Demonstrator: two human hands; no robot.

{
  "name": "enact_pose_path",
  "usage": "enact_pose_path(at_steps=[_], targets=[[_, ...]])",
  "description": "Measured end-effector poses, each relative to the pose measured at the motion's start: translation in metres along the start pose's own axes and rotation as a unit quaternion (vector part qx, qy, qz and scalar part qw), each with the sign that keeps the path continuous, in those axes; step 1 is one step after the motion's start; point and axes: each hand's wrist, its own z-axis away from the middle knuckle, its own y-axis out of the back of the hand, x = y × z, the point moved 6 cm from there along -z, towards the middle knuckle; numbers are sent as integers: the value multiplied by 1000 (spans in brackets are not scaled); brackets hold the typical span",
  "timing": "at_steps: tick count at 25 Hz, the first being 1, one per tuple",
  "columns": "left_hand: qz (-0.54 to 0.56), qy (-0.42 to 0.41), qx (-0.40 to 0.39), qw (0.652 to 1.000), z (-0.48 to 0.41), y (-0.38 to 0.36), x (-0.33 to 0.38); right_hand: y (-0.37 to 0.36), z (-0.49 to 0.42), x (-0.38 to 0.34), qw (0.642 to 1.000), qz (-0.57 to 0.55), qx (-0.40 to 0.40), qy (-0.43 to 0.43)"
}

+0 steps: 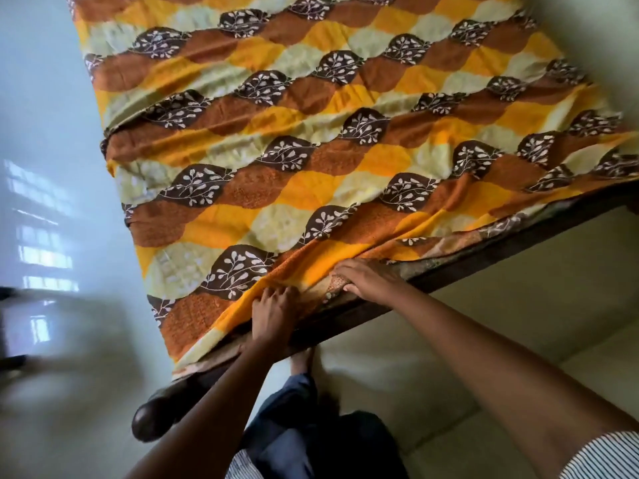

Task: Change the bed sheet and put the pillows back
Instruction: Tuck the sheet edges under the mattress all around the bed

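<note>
A bed sheet point(311, 140) patterned in orange, yellow, cream and brown leaf shapes covers the mattress, with folds running toward the near edge. My left hand point(273, 312) pinches the sheet's yellow edge at the mattress side. My right hand point(366, 276) curls its fingers round the mattress edge point(349, 288) beside it, over the dark wooden bed frame point(449, 267). No pillows are in view.
The bed frame's rounded dark corner post point(152, 420) sits at the lower left. A pale glossy floor point(52, 202) with window reflections lies left of the bed. My foot and dark trousers point(304, 409) stand against the frame. A dark blurred object point(10, 326) is at the far left.
</note>
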Motion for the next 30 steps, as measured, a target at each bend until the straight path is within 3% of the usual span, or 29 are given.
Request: enact_pose_path(at_steps=[4, 7, 9, 12, 17, 19, 22, 26, 30], targets=[[28, 21, 50, 998, 11, -1, 8, -4, -24, 2, 995, 67, 25, 62], [52, 69, 45, 995, 15, -4, 11, 12, -27, -11, 976, 100, 70, 183], [17, 60, 47, 997, 13, 0, 20, 19, -18, -10, 961, 77, 87, 251], [-23, 23, 45, 998, 14, 5, 36, 7, 3, 1, 945, 53, 32, 320], [51, 76, 57, 994, 38, -5, 53, 3, 15, 16, 977, -1, 0, 213], [95, 96, 16, 991, 38, -13, 54, 1, 5, 3, 977, 35, -9, 212], [113, 46, -21, 992, 39, -12, 62, -7, -7, -19, 961, 95, -16, 259], [37, 18, 135, 990, 54, 17, 37, -4, -13, -12, 971, 76, -12, 228], [-17, 20, 170, 985, 51, 35, 26, -3, -2, 1, 980, -21, -82, 177]])
